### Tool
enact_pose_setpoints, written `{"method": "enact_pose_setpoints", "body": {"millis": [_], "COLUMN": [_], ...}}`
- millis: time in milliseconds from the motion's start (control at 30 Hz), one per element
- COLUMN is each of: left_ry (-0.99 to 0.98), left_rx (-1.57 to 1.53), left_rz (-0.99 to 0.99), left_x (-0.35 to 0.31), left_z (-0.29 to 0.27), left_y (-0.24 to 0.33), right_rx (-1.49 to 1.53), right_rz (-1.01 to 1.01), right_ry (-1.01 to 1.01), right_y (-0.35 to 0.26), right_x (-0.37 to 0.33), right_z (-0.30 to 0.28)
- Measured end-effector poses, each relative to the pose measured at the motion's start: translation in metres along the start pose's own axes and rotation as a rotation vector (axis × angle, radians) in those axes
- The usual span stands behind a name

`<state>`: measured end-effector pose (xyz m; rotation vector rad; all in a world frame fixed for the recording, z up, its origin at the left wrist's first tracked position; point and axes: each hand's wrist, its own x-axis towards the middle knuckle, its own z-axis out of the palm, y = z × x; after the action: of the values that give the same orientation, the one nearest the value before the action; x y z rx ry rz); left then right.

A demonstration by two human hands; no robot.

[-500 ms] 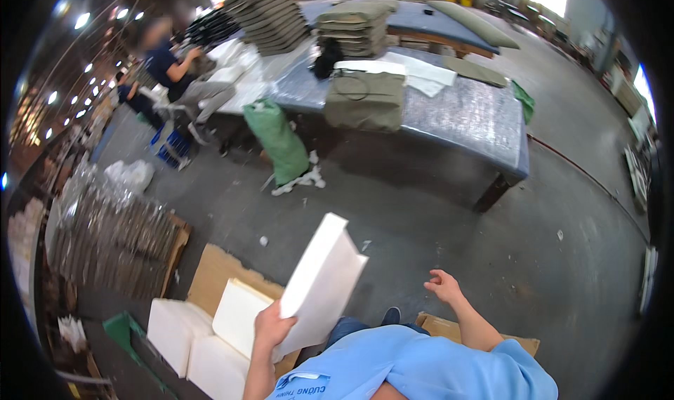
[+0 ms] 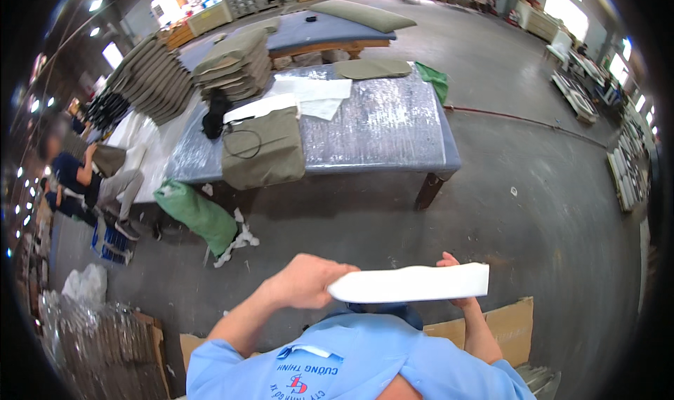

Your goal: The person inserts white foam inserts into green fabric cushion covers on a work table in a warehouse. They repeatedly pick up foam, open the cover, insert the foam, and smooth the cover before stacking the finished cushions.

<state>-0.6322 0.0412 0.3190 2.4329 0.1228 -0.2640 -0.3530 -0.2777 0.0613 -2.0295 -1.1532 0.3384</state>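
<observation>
A thick white foam cushion pad, seen edge-on, is held level in front of my body. My left hand is closed on its left end. At the right end my right hand supports it, with the fingertips showing beyond the far edge and the rest of the hand partly hidden behind the pad. My blue shirt lies just below the pad.
A plastic-covered table ahead bears stacked olive cushions, olive fabric and white sheets. Against it leans a green sack. Cardboard lies at my right, wrapped bundles lower left. A person sits far left.
The foam pad has swung from upright at my left to level in front of me. My right hand has come to its right end. My view has turned right.
</observation>
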Motion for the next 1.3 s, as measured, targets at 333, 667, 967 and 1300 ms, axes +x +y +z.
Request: {"method": "enact_pose_setpoints", "body": {"millis": [333,667,967,1300], "left_ry": [-0.184,0.233,1.299,0.497], "left_rx": [0.225,0.418,-0.344,-1.036], "left_rz": [0.251,0.181,0.02,-1.047], "left_x": [0.206,0.392,0.475,0.48], "left_z": [-0.116,-0.249,-0.223,0.01], "left_y": [-0.034,-0.026,-0.156,-0.268], "right_rx": [0.556,1.09,1.655,1.551], "right_rz": [0.342,0.41,0.467,1.222], "right_ry": [0.267,0.401,0.427,0.051], "right_y": [0.02,0.043,0.113,0.227], "right_x": [0.034,0.255,0.468,0.565], "right_z": [-0.011,-0.149,-0.105,0.017]}}
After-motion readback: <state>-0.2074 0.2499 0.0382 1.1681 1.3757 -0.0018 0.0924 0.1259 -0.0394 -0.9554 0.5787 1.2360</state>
